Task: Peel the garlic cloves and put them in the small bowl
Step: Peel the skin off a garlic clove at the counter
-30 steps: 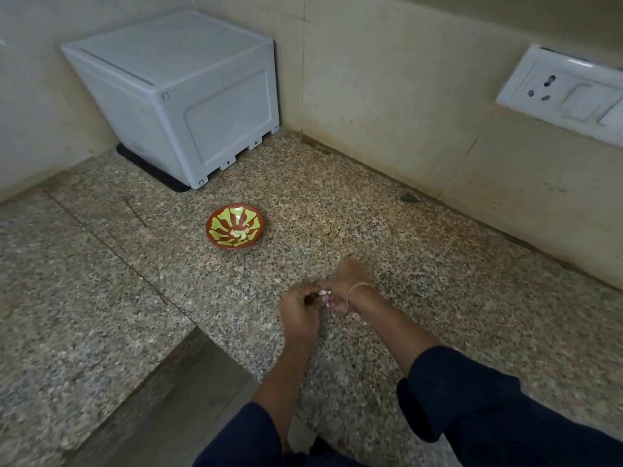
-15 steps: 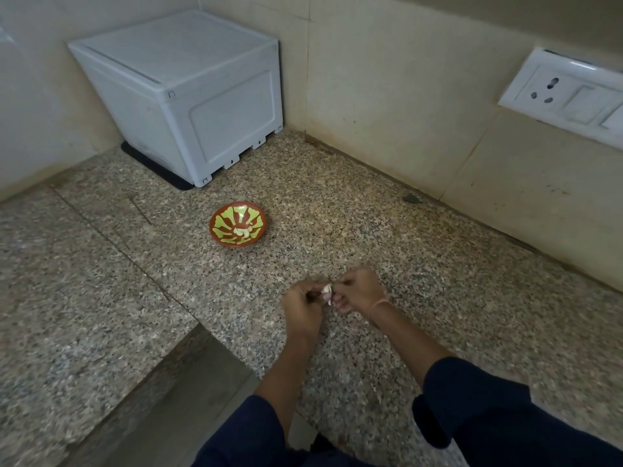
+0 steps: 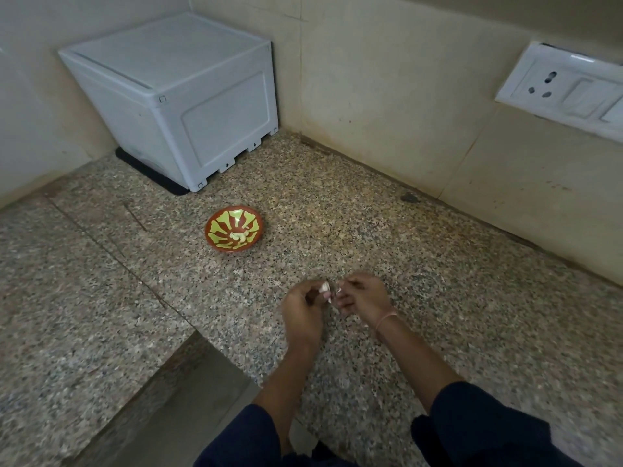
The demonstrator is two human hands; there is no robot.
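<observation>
Over the last second the hands eased apart a bit: left hand (image 3: pixel 303 308) pinched the garlic clove (image 3: pixel 324 287), right hand (image 3: pixel 362 296) pinched a scrap of skin (image 3: pixel 338 291) just beside it, nearer me than the small bowl (image 3: pixel 220 227) on the table (image 3: pixel 438 264). Looked like the peel was finally coming off. A few peeled cloves (image 3: pixel 241 236) sat in the bowl already.

- One small round red-brown bowl (image 3: pixel 218 227) with a yellow-green pattern, far left of the hands.
- Pale peeled garlic pieces (image 3: pixel 240 236) inside it: a few, too small to count exactly.
- Two hands: left hand (image 3: pixel 301 310), right hand (image 3: pixel 362 294).
- One pale garlic clove (image 3: pixel 324 287) between them.
- One white plastic box (image 3: pixel 188 106), far left.
- One white socket-and-switch plate (image 3: pixel 566 91), far right.
- One speckled granite surface (image 3: pixel 438 281).
</observation>
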